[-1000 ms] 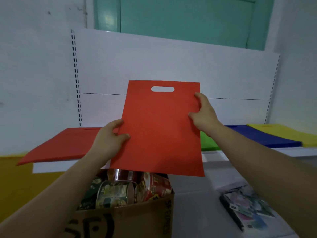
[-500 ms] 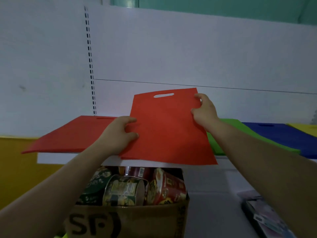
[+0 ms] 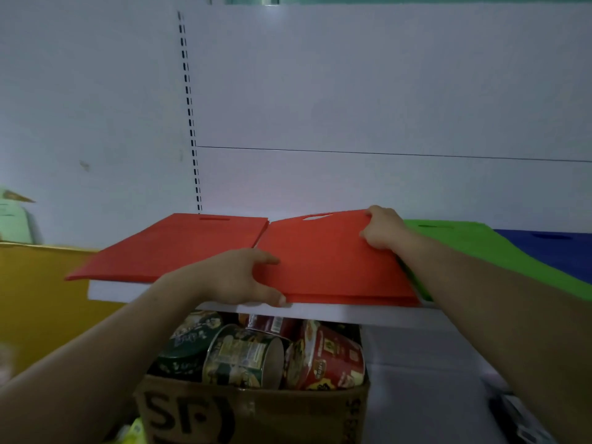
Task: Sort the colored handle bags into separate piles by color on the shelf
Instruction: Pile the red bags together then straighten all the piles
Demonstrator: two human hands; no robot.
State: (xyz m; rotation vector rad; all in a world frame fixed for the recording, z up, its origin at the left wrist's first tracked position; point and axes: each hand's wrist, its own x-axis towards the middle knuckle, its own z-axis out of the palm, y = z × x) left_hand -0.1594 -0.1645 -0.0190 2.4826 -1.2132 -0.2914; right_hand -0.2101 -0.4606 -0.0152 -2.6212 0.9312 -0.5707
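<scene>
Head view: the left grip (image 3: pixel 238 278) pinches the left edge of a red bag (image 3: pixel 330 261), thumb on top and the fingers curled under its near corner; the right grip (image 3: pixel 382 230) is curled round the same bag's far right corner, just beside the cut-out handle slot. That red bag lies almost flat on the white shelf (image 3: pixel 384 315), its near edge level with the shelf's front lip. Just left of the red bag, nearly touching its far corner, lies the red pile (image 3: pixel 173 248), whose near left corner hangs past the shelf's end. Right of the red bag a green bag (image 3: pixel 474 245) lies flat, its left edge tucked under the red bag's right edge, and beyond that is a blue bag (image 3: pixel 551 251). Below the red bag, under the shelf, stands a cardboard box (image 3: pixel 256 415) filled with instant noodle cups (image 3: pixel 323 357). Behind the red bag rises a white back panel (image 3: pixel 352 91).
</scene>
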